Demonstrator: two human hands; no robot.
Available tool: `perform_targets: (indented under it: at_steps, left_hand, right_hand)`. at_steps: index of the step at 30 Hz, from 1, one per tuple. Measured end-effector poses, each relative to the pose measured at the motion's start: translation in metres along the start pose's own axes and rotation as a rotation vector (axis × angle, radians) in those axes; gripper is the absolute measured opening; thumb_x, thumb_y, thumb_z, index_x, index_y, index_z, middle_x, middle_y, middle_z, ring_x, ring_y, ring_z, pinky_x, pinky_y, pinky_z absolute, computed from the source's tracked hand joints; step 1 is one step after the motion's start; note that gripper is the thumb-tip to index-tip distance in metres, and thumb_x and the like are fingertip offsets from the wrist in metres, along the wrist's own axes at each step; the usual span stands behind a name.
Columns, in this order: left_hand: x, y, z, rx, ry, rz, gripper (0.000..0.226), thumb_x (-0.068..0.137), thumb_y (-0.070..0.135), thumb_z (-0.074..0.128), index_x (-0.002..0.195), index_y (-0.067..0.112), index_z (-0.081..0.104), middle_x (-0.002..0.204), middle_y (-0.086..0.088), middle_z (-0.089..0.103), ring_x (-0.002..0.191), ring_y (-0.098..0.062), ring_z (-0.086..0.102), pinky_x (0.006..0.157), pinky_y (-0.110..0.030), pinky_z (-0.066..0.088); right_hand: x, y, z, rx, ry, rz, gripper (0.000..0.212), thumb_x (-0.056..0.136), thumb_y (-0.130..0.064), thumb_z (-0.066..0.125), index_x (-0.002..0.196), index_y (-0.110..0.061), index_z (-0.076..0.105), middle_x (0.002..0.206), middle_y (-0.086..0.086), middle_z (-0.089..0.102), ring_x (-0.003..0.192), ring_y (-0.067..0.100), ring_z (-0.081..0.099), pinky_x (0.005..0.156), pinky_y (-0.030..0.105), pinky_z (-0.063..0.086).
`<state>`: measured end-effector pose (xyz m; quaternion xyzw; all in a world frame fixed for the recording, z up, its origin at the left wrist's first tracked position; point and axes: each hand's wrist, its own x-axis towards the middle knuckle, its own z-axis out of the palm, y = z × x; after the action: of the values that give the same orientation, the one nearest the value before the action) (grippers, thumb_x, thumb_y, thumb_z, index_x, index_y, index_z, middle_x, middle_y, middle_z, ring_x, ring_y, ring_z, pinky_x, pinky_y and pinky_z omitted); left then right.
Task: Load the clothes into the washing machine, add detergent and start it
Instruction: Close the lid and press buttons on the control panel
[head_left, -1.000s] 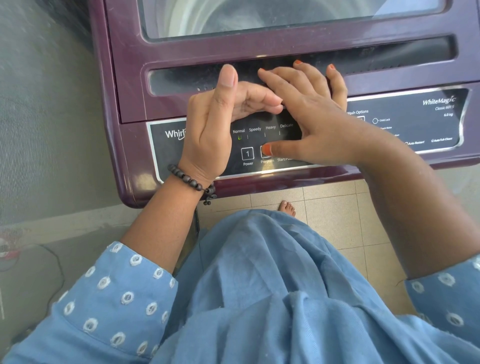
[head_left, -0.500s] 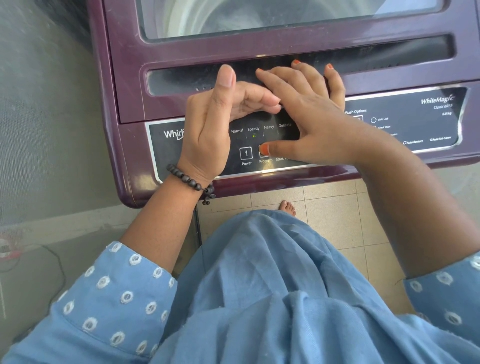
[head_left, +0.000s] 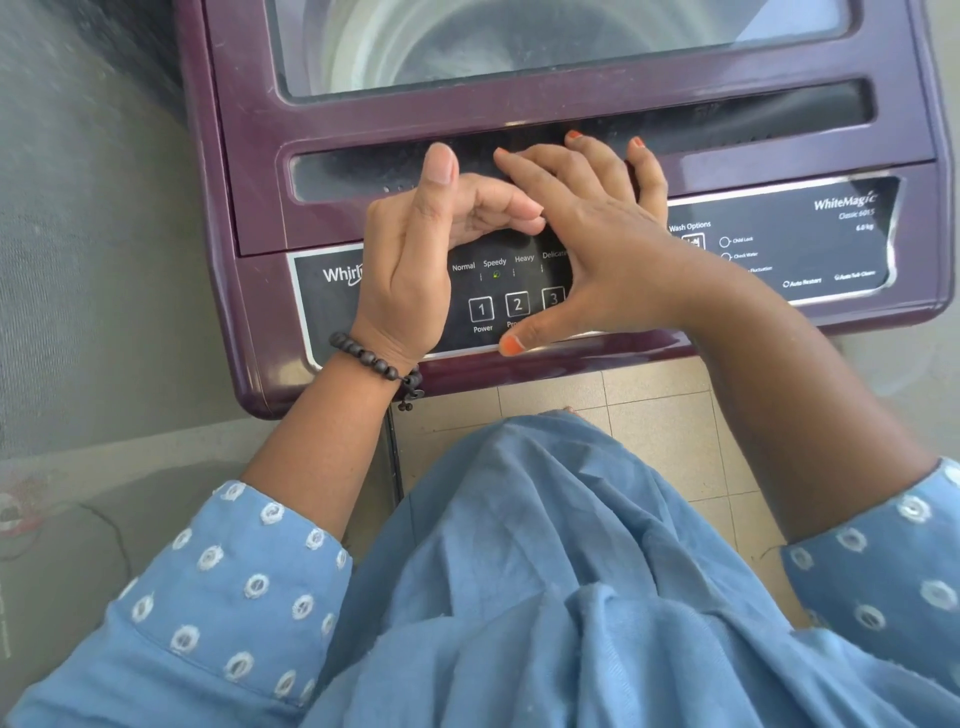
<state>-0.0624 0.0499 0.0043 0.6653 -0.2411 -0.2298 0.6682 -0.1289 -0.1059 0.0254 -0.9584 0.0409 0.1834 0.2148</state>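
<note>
A purple top-loading washing machine (head_left: 249, 208) stands in front of me, its glass lid (head_left: 519, 47) closed over the drum. On the black control panel (head_left: 810, 244), numbered buttons 1 (head_left: 481, 309), 2 (head_left: 517, 304) and 3 (head_left: 552, 297) show between my hands. A small green light (head_left: 496, 274) glows under "Speedy". My left hand (head_left: 410, 249) stands on its edge on the panel, thumb up, fingers bent to the right. My right hand (head_left: 608, 244) lies across the panel with straight fingers in the lid's handle groove. Its thumb tip is at the panel's front edge, below button 2.
Beige floor tiles (head_left: 660, 415) lie below the machine's front edge. A grey surface (head_left: 78, 260) fills the left side, with a thin cable (head_left: 104, 525) on the floor there. A dark hose or cord (head_left: 395, 457) hangs under the machine. My blue dress covers the foreground.
My right thumb has slid off button 2 toward the panel's front edge. The green light moved from "Normal" to "Speedy". My left hand stayed in place.
</note>
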Motion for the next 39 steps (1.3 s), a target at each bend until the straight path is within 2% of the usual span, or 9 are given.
perform_targets:
  at_steps: [5,19,23,27,31,39]
  left_hand:
    - [0.001,-0.002,-0.001,0.011,0.01,0.005,0.065,0.104,0.02,0.008,0.096,0.001,0.07,0.09,-0.017,0.073,0.092,-0.026,0.073,0.09,-0.039,0.055]
    - [0.009,-0.005,0.002,0.023,0.079,-0.035,0.065,0.102,0.027,0.009,0.094,0.006,0.07,0.089,-0.018,0.072,0.089,-0.029,0.072,0.088,-0.039,0.055]
    - [0.009,-0.006,0.002,0.017,0.104,-0.055,0.066,0.102,0.027,0.01,0.092,0.002,0.07,0.087,-0.018,0.072,0.087,-0.03,0.073,0.087,-0.038,0.055]
    - [0.01,-0.006,0.002,0.009,0.128,-0.064,0.066,0.102,0.028,0.01,0.087,0.006,0.071,0.082,-0.009,0.075,0.086,-0.03,0.073,0.085,-0.037,0.055]
    - [0.011,-0.005,0.003,0.017,0.141,-0.062,0.067,0.103,0.028,0.011,0.085,0.006,0.072,0.081,-0.007,0.076,0.086,-0.03,0.073,0.086,-0.039,0.055]
    - [0.015,-0.001,0.007,0.027,0.179,-0.08,0.068,0.103,0.03,0.011,0.083,0.007,0.071,0.077,-0.005,0.075,0.082,-0.026,0.073,0.082,-0.032,0.056]
  right_hand:
    - [0.001,-0.001,-0.001,0.023,-0.003,0.003,0.135,0.049,-0.083,0.07,0.155,-0.029,0.005,0.158,-0.005,0.014,0.149,0.026,-0.007,0.113,0.055,-0.017]
    - [0.009,0.002,-0.001,-0.033,0.016,-0.021,0.131,0.057,-0.075,0.072,0.156,-0.025,0.001,0.159,-0.004,0.011,0.149,0.028,-0.008,0.113,0.055,-0.017]
    - [0.013,0.001,0.0,-0.043,0.009,-0.014,0.131,0.057,-0.075,0.071,0.155,-0.026,0.0,0.159,-0.004,0.01,0.149,0.028,-0.008,0.114,0.056,-0.015]
    - [0.014,0.0,0.002,-0.038,0.028,-0.014,0.131,0.057,-0.075,0.072,0.155,-0.026,0.002,0.159,-0.004,0.011,0.149,0.028,-0.007,0.115,0.056,-0.015]
    - [0.016,0.0,0.004,-0.042,0.065,-0.014,0.13,0.055,-0.078,0.07,0.155,-0.026,0.005,0.158,-0.005,0.015,0.149,0.028,-0.004,0.115,0.055,-0.013]
    - [0.019,0.004,0.008,-0.045,0.088,-0.023,0.131,0.055,-0.081,0.067,0.155,-0.026,0.004,0.158,-0.004,0.016,0.149,0.029,-0.002,0.115,0.057,-0.013]
